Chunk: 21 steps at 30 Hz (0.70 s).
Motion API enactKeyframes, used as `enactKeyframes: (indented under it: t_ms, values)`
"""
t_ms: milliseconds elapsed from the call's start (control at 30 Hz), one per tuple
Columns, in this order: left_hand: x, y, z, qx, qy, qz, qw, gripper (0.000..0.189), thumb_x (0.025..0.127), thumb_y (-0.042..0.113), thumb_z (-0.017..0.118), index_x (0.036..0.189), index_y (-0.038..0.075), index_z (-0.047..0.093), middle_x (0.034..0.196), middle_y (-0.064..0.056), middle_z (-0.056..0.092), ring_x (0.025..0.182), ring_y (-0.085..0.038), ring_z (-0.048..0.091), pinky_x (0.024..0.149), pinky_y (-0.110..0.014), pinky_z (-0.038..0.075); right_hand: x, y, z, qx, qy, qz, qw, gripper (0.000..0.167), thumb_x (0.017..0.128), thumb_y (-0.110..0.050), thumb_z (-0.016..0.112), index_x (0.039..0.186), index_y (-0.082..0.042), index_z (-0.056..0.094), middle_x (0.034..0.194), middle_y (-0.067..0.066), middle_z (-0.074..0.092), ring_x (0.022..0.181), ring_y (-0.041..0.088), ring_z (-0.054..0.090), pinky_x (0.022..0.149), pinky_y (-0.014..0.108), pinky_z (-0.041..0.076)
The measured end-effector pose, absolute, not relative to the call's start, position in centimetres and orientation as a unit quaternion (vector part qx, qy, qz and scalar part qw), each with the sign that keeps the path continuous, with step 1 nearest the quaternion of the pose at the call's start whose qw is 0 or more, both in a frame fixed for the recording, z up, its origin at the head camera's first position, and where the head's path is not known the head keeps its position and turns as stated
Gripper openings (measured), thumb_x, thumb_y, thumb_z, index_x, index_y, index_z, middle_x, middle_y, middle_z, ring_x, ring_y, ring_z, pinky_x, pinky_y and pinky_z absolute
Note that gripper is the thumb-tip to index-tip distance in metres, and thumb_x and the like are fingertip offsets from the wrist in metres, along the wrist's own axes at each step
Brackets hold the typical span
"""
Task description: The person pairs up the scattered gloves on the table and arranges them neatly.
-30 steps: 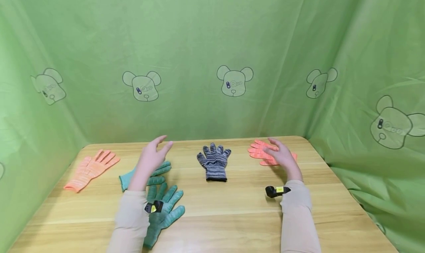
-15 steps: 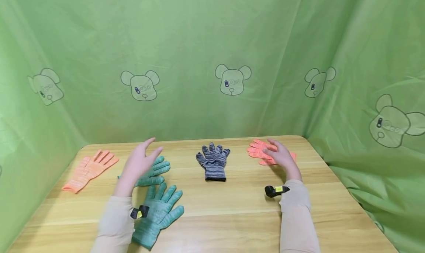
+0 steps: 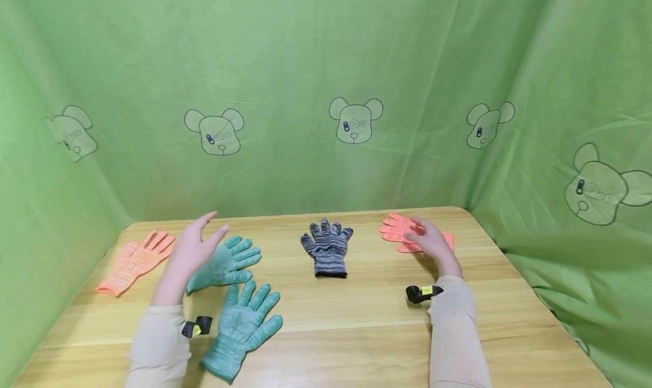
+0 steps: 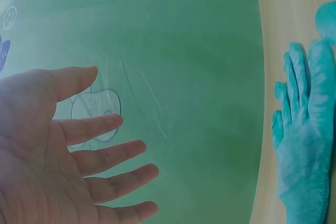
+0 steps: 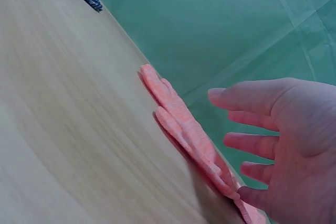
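My left hand (image 3: 193, 251) hovers between a pale orange knit glove (image 3: 137, 261) and a teal glove (image 3: 224, 263) at the left. Its fingers are spread and hold nothing, as the left wrist view shows, where a teal glove (image 4: 304, 145) lies to the right. A second teal glove (image 3: 241, 328) lies nearer the front, fingers pointing away. On the right, my right hand (image 3: 430, 240) is over a coral-pink glove (image 3: 394, 228), covering part of it. In the right wrist view its relaxed fingers hold nothing, close above the coral glove (image 5: 184, 129).
A grey-and-black striped glove (image 3: 330, 249) lies at the middle back of the wooden table (image 3: 367, 331). Green fabric (image 3: 285, 94) printed with bear heads hangs behind the table and along both sides.
My left hand has moved left, from over the farther teal glove toward the pale orange one, uncovering both teal gloves. The right hand stays nearly still over the coral glove.
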<state>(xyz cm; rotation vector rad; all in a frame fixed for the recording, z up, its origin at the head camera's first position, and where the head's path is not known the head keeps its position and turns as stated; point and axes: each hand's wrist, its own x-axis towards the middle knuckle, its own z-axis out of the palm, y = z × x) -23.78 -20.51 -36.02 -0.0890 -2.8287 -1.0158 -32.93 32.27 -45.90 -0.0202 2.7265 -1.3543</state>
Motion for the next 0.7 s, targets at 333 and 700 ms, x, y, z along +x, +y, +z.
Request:
enactKeyframes:
  t_ms: [333,700]
  values:
    - [-23.2,-22.5,-36.0,-0.004,-0.939,-0.339,0.058,0.071,0.100,0.050,0.044,0.151,0.003,0.029,0.151,-0.033,0.033,0.135,-0.053,0.034,0.107,-0.066,0.033,-33.0,32.0,-46.3,0.004,0.906,-0.419,0.059,0.067,0.099,-0.025,0.054,0.153,0.000,0.022,0.156,0.029,0.024,0.143,0.048,0.023,0.117,0.059,0.024]
    - [-23.2,-24.9,-35.8,0.011,-0.932,-0.356,0.060,0.073,0.100,0.053,0.040,0.151,0.003,0.029,0.152,-0.033,0.031,0.135,-0.056,0.031,0.107,-0.067,0.033,-33.1,32.0,-45.6,0.010,0.909,-0.412,0.061,0.066,0.100,-0.026,0.052,0.152,0.001,0.022,0.157,0.027,0.025,0.143,0.048,0.022,0.116,0.059,0.025]
